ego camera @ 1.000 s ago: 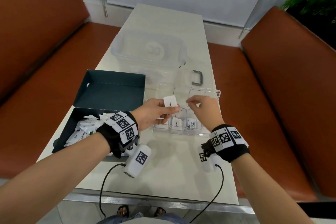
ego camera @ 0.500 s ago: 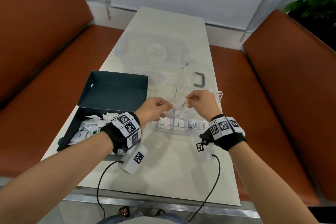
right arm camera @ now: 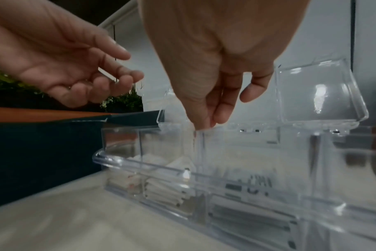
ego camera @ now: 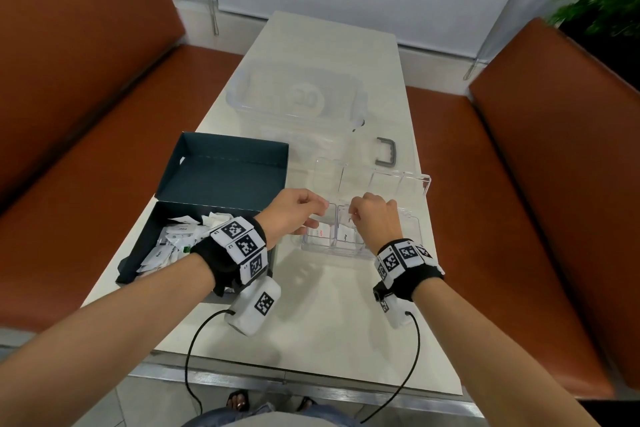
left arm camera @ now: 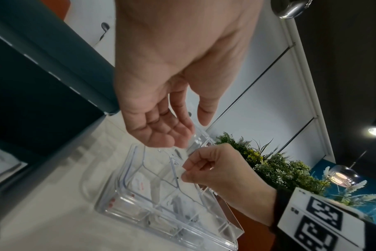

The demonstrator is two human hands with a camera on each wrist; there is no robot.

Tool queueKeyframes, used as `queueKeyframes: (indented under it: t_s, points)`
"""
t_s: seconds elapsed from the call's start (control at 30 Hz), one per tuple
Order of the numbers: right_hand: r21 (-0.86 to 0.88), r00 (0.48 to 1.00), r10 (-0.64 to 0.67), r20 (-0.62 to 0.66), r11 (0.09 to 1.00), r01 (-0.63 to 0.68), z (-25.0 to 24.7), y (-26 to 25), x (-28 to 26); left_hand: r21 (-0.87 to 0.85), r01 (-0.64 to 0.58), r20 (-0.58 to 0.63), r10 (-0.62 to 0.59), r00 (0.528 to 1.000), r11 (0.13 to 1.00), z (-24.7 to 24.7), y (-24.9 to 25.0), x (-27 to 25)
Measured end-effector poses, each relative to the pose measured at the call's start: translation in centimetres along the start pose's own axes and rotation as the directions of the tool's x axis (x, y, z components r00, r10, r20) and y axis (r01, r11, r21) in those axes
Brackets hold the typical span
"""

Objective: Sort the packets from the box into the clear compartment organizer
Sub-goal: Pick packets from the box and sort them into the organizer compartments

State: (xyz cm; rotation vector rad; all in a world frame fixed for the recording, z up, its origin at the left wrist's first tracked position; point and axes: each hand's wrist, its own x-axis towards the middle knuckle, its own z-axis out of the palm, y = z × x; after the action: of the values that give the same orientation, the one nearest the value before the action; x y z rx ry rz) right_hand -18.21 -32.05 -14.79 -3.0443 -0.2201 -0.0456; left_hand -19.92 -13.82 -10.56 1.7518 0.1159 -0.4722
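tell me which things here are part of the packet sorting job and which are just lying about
In the job:
- dark box holding loose white packets
- clear compartment organizer, some packets already inside
- left hand, empty
- right hand, fingertips pinched over a compartment

Lying about:
- large clear bin
- grey handle
- plant
- orange benches

White packets (ego camera: 166, 246) in dark box (ego camera: 221, 170); few in clear organizer (ego camera: 412, 236), lids up.
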Motion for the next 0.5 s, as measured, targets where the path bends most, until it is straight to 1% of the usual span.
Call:
queueKeyframes:
  t_s: [0.07,0.37,0.43,0.5]
  points:
    - [-0.041,1.000,-0.014,0.008,0.999,0.014,0.3,-0.1,0.1,-0.001,0.003,0.005,-0.003,1.000,1.000,0.0,0.0,-0.1]
    - [-0.109,0.999,0.004,0.042,0.994,0.001,0.1,-0.6,0.6,-0.001,0.008,0.013,-0.008,1.000,1.000,-0.1,0.2,-0.3]
    - [-0.129,1.000,0.007,0.025,0.992,-0.004,-0.5,-0.8,0.4,0.004,0.008,0.017,-0.008,1.000,1.000,-0.4,0.2,-0.4]
    - [-0.095,1.000,0.010,-0.026,0.995,-0.013,-1.8,-1.1,0.3,0.005,0.008,0.026,-0.008,1.000,1.000,-0.8,0.2,-0.6]
